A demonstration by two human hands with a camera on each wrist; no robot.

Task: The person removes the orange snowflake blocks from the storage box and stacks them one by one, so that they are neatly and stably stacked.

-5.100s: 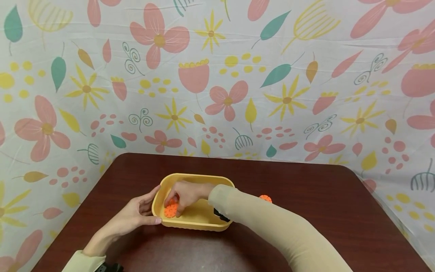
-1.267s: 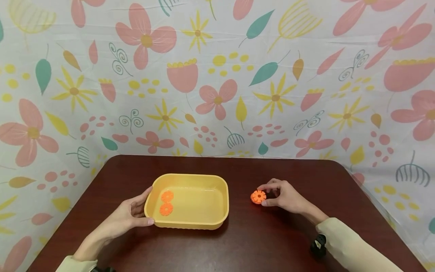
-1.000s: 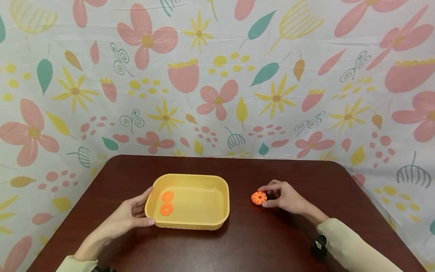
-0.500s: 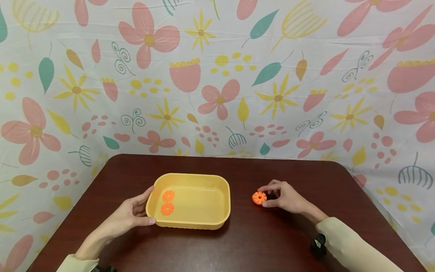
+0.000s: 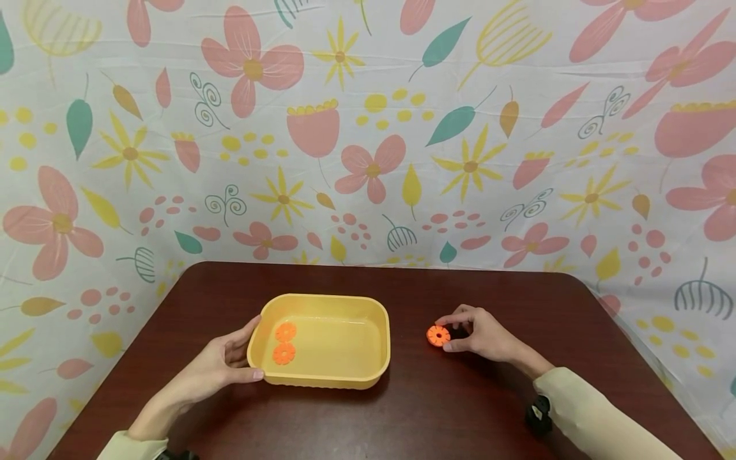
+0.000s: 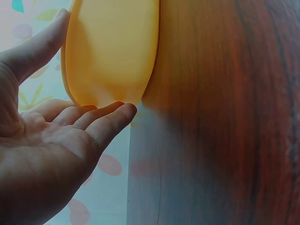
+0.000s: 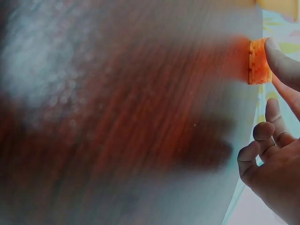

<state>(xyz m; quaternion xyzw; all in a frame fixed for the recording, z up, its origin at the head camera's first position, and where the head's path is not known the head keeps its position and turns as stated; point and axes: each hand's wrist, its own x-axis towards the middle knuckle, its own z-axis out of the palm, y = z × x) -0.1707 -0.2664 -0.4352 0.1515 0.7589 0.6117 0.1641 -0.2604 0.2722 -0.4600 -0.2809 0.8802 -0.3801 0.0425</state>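
Observation:
A yellow tray (image 5: 333,348) lies on the table, two notched orange plastic discs flat at its left end: a far disc (image 5: 285,332) and a near disc (image 5: 283,353). My left hand (image 5: 215,364) holds the tray's left end, thumb on the near corner and fingers along the outer wall; in the left wrist view its fingers (image 6: 105,124) touch the tray's end (image 6: 112,47). To the right of the tray, my right hand (image 5: 485,333) pinches a small stack of orange notched discs (image 5: 439,335) between thumb and forefinger. The right wrist view shows the stack (image 7: 258,62) edge-on.
The dark red-brown table (image 5: 368,421) has rounded far corners. Behind it hangs a white cloth (image 5: 368,243) printed with flowers and leaves. The right wrist carries a black band (image 5: 539,414).
Five seconds ago my right hand was inside the tray at the orange discs; it has since moved right to the stack. Over the last second the stack's discs have come more into line.

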